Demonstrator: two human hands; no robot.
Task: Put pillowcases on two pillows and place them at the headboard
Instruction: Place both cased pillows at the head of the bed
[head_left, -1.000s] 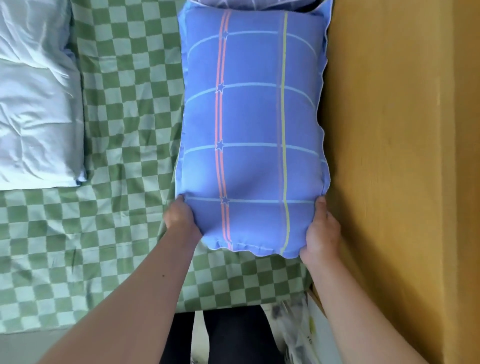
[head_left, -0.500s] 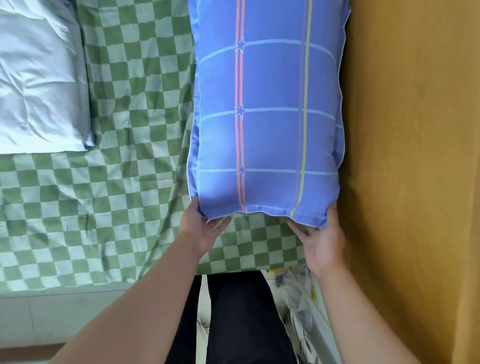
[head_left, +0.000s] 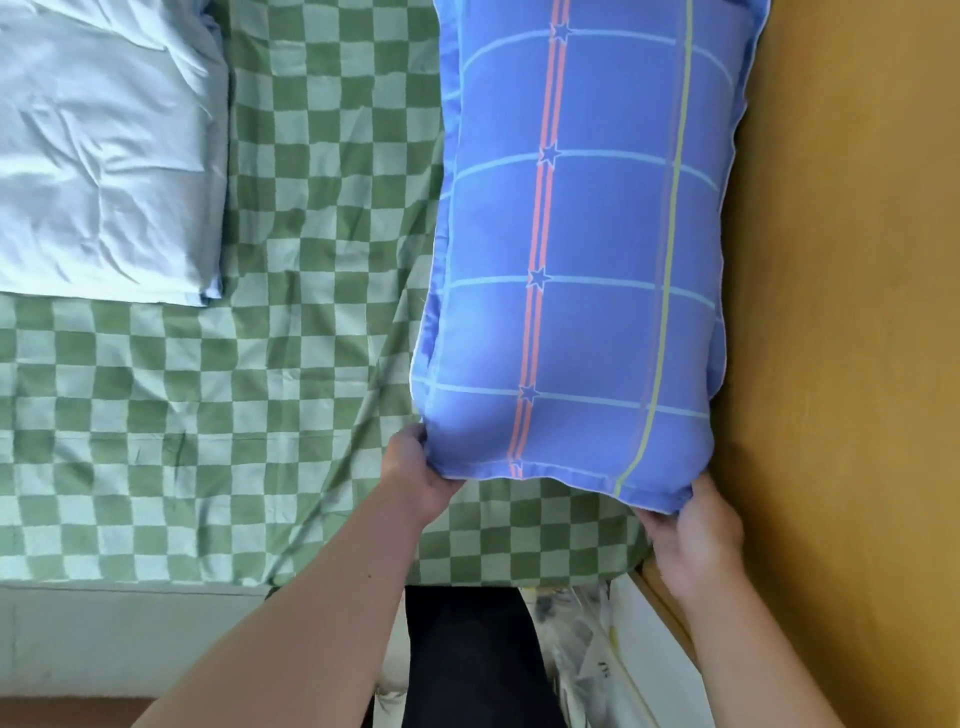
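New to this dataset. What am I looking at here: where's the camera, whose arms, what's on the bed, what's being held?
There is no robot here. The picture comes from one wide-angle camera worn on a person's head, looking forward and down, so the two bare arms coming in from the bottom are the wearer's own.

The surface is a bed covered with a green checked sheet. The ochre panel along the right is the headboard. A blue pillow in a striped, star-patterned pillowcase lies beside that panel. At top left lies a pale blue folded piece of bedding.

The left hand grips the pillow's near left corner, and the right hand grips its near right corner. Whether a second pillow lies beyond the top edge cannot be told.
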